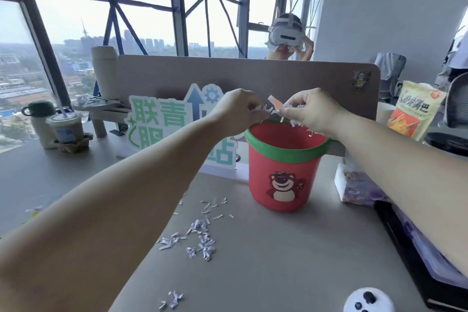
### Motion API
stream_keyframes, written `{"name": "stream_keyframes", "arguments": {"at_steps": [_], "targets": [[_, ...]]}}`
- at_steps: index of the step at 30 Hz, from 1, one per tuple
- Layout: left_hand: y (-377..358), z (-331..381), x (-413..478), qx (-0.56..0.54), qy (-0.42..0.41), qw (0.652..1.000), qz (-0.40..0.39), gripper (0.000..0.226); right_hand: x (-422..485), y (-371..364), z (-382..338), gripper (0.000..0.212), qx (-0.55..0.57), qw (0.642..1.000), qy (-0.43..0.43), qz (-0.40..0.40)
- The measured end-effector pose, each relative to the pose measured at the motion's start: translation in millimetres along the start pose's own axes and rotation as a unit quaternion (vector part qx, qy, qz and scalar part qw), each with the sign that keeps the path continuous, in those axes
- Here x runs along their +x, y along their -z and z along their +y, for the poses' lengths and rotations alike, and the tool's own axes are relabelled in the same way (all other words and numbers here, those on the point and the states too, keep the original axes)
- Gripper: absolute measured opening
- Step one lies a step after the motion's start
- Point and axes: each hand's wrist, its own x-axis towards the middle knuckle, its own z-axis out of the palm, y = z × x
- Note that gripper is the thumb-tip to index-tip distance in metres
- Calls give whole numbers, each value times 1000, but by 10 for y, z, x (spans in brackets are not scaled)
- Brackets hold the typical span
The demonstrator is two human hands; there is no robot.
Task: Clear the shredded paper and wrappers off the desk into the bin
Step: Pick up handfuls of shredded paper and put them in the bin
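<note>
A red bin (283, 177) with a green rim and a bear sticker stands on the grey desk (266, 261). Both hands hover over its mouth. My left hand (238, 109) pinches a few white paper shreds. My right hand (311, 111) grips a clump of shredded paper with a pink wrapper strip (274, 101) sticking up, and some shreds dangle down over the rim. Several loose shreds (200, 238) lie scattered on the desk in front of the bin, with a small cluster (173, 301) nearer me.
A green-and-white sign (162, 119) leans on the desk partition (253, 73) behind the bin. Cups (63, 126) stand at the left. A tissue pack (354, 185), a snack bag (415, 111) and a dark tray (415, 261) sit at the right, a white controller (367, 301) in front. A person wearing a headset sits beyond the partition.
</note>
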Motion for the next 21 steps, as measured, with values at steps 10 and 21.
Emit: {"name": "stream_keyframes", "arguments": {"at_steps": [10,21], "targets": [[-446,5,402,42,27,998,-48,39,218,-33,323,35,-43,996,-67,-41],[-527,74,417,91,37,989,-106,23,294,-47,433,18,-88,987,-100,-92]]}}
